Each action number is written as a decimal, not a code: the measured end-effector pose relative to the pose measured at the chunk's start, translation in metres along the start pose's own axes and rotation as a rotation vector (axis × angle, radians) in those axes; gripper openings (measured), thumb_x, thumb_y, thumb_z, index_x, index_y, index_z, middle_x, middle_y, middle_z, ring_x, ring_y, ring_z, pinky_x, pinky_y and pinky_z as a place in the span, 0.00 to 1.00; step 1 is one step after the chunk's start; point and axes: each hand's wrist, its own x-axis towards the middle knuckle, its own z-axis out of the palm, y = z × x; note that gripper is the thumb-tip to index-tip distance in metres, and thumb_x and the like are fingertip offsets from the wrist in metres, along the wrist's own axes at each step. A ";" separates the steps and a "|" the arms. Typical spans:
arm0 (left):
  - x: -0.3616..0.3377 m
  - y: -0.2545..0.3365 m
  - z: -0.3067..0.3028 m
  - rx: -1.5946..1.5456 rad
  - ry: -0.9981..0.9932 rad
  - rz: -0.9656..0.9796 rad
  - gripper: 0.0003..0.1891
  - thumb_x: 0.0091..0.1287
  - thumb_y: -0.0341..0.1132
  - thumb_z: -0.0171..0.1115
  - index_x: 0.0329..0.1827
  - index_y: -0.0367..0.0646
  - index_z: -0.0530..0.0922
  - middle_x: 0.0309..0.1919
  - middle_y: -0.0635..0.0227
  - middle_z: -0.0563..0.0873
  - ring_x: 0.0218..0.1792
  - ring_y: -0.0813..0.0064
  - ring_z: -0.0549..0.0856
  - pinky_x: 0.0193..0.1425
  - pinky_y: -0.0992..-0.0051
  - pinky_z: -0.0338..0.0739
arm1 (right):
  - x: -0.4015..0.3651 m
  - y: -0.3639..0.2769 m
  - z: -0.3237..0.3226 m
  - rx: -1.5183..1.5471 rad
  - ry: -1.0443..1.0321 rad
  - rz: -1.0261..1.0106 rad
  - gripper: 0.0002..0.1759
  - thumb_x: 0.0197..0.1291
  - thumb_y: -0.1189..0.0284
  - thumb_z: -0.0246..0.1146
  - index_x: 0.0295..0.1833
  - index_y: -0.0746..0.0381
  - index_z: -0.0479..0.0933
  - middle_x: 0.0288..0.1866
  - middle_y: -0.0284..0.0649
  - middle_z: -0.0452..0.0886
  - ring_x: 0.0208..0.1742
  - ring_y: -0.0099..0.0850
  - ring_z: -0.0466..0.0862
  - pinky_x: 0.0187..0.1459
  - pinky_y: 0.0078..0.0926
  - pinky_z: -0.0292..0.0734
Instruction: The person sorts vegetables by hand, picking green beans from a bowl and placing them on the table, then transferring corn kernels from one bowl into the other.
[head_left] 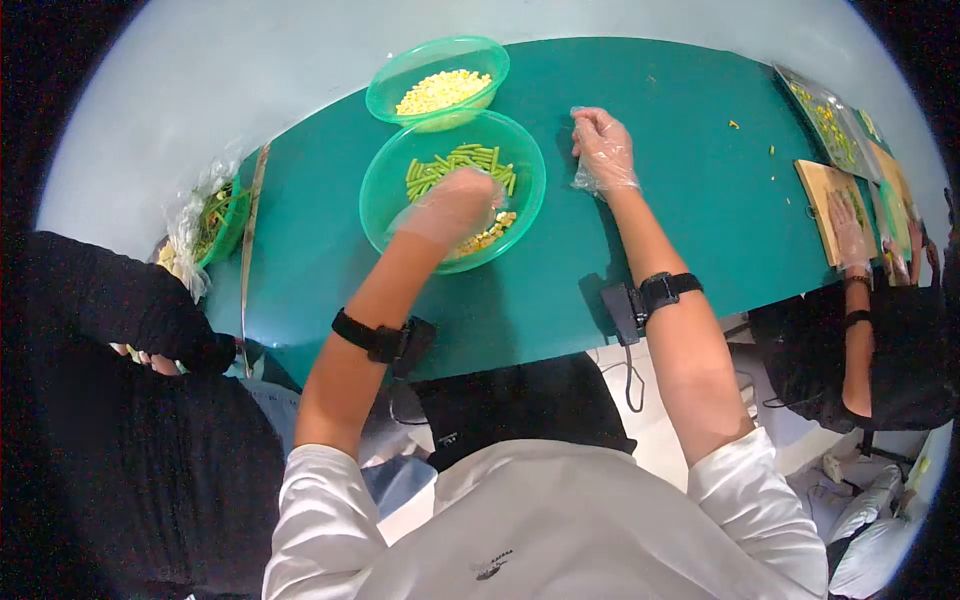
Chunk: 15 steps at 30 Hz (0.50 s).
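Observation:
My left hand, in a clear plastic glove, is inside a green plastic bowl. Its fingers are curled, and whatever they hold, if anything, is hidden. Beyond the hand lie cut green bean pieces in the bowl, and yellow corn-like pieces show on the near side. To the right of the bowl, my right hand rests by the table surface, also gloved. Its fingers are closed in a loose fist, with nothing visible in them. A second green bowl with pale yellow pieces stands just behind.
The green table has a few scraps on it. At the right, another person's gloved hand is on a wooden cutting board, near a tray of cut vegetables. At the left, a green basket holds greens, beside a person in black.

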 end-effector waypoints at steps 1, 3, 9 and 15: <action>0.002 0.000 -0.001 -0.019 0.017 0.000 0.07 0.60 0.28 0.65 0.40 0.39 0.87 0.38 0.46 0.88 0.43 0.46 0.87 0.51 0.53 0.82 | 0.001 0.000 0.000 -0.012 0.005 -0.013 0.14 0.67 0.66 0.63 0.50 0.63 0.85 0.29 0.37 0.83 0.25 0.25 0.83 0.30 0.28 0.79; 0.000 0.003 -0.001 -0.065 0.048 -0.013 0.07 0.61 0.28 0.65 0.40 0.39 0.87 0.38 0.46 0.88 0.43 0.46 0.88 0.52 0.54 0.83 | 0.000 -0.001 0.001 -0.037 0.003 -0.032 0.14 0.67 0.66 0.63 0.51 0.63 0.85 0.29 0.37 0.83 0.24 0.25 0.83 0.30 0.28 0.78; 0.012 0.008 -0.008 0.024 -0.150 -0.091 0.09 0.59 0.33 0.67 0.40 0.40 0.87 0.41 0.50 0.89 0.46 0.50 0.88 0.55 0.58 0.84 | -0.004 -0.011 0.000 -0.016 -0.023 0.018 0.13 0.70 0.67 0.61 0.52 0.64 0.83 0.31 0.34 0.80 0.26 0.21 0.78 0.31 0.23 0.73; 0.003 -0.017 -0.041 -0.290 0.020 -0.097 0.07 0.60 0.36 0.67 0.36 0.41 0.83 0.32 0.58 0.87 0.33 0.59 0.85 0.45 0.64 0.82 | -0.002 -0.005 0.001 0.074 0.000 0.001 0.12 0.70 0.67 0.61 0.49 0.64 0.84 0.29 0.33 0.81 0.25 0.22 0.80 0.29 0.25 0.76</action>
